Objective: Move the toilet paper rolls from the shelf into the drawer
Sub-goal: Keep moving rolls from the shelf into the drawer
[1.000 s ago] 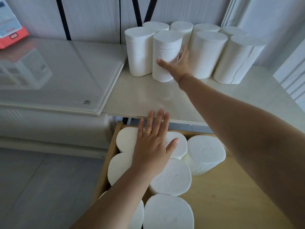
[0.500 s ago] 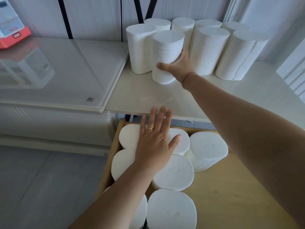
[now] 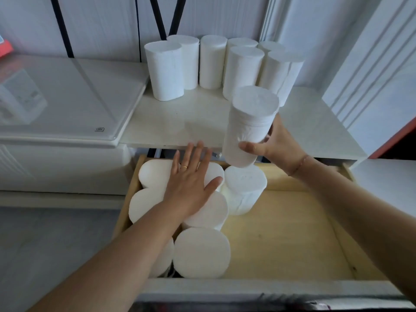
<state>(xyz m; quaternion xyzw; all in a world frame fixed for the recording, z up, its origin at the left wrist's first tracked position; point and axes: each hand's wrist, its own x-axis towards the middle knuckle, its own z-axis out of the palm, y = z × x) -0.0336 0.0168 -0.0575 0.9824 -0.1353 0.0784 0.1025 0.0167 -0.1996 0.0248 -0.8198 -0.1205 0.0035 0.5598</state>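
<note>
My right hand (image 3: 273, 148) grips a white toilet paper roll (image 3: 249, 124) by its lower side and holds it upright in the air over the shelf's front edge and the drawer's back. Several more white rolls (image 3: 166, 70) stand on the white shelf (image 3: 180, 122) against the wall. Below it the wooden drawer (image 3: 288, 235) is pulled out, with several rolls (image 3: 201, 252) standing on end in its left half. My left hand (image 3: 191, 183) lies flat with spread fingers on the tops of those back rolls.
A glossy white appliance lid (image 3: 67, 97) lies to the left of the shelf. A white panelled wall (image 3: 371, 75) rises at the right. The drawer's right half shows bare wood. Grey floor (image 3: 45, 244) is at the lower left.
My right hand has lifted a front roll off the shelf and carried it toward me, over the drawer's back edge. My left hand stays flat on the rolls in the drawer.
</note>
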